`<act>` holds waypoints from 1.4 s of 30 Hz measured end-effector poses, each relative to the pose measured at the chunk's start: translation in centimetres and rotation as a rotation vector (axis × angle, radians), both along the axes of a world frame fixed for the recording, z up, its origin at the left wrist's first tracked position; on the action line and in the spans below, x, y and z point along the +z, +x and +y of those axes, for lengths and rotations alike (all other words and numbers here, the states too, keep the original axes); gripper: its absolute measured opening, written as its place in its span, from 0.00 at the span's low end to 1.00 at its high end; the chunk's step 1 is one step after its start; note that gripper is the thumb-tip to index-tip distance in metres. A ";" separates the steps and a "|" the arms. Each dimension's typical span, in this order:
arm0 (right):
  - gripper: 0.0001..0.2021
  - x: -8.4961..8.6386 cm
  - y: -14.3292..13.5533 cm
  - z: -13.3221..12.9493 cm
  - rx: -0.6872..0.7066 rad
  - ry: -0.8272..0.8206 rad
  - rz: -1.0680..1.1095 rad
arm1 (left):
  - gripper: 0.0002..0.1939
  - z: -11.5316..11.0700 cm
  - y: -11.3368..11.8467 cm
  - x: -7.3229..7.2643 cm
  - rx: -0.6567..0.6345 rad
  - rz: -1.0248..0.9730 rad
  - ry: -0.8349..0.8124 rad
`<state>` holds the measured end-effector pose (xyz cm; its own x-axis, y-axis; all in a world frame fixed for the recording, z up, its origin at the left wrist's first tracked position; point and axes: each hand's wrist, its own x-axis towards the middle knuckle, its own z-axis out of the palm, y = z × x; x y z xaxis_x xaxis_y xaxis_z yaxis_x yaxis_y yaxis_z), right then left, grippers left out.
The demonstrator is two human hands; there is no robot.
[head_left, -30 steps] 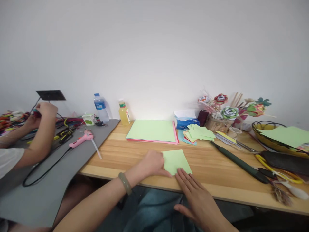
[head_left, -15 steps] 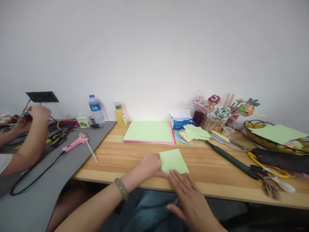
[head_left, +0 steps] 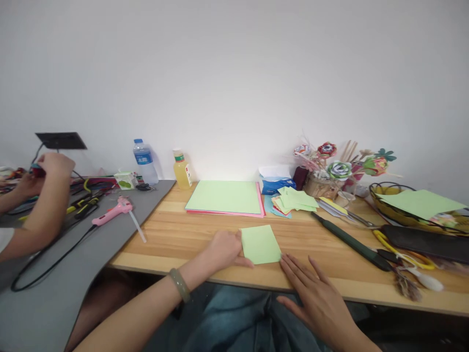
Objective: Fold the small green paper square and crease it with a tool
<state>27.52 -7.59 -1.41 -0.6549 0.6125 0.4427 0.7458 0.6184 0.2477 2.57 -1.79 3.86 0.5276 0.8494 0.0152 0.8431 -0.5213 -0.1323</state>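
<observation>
A light green square of paper [head_left: 261, 244] lies flat on the wooden table near its front edge. Curled fingers of my left hand [head_left: 227, 248] hold its left edge down, with the thumb stretched out along the near left corner. A greenish bangle [head_left: 179, 285] circles that wrist. At the paper's lower right corner, my right hand [head_left: 313, 288] rests flat on the table edge, fingers stretched out and holding nothing; its fingertips are at or just beside the corner.
Behind lie a stack of coloured paper sheets [head_left: 223, 197] and loose green pieces [head_left: 296, 199]. A dark green tool [head_left: 353, 243] and a yellow basket [head_left: 381, 200] are at right. At left, a pink glue gun [head_left: 113, 213] lies on a grey mat near another person's hand [head_left: 54, 164].
My right hand has slid to the right along the paper's near edge to its corner. My left hand stays at the left edge. The view has shifted slightly.
</observation>
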 end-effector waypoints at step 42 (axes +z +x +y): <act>0.19 2.9 9.8 0.2 -0.475 -0.061 0.108 | 0.21 1.0 -2.6 -0.9 -0.373 -0.342 -0.257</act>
<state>37.29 -7.41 1.48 -0.2490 0.8592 0.4469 0.9684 0.2144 0.1274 -0.06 -0.76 2.99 0.7942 0.6052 0.0552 0.5681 -0.7716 0.2861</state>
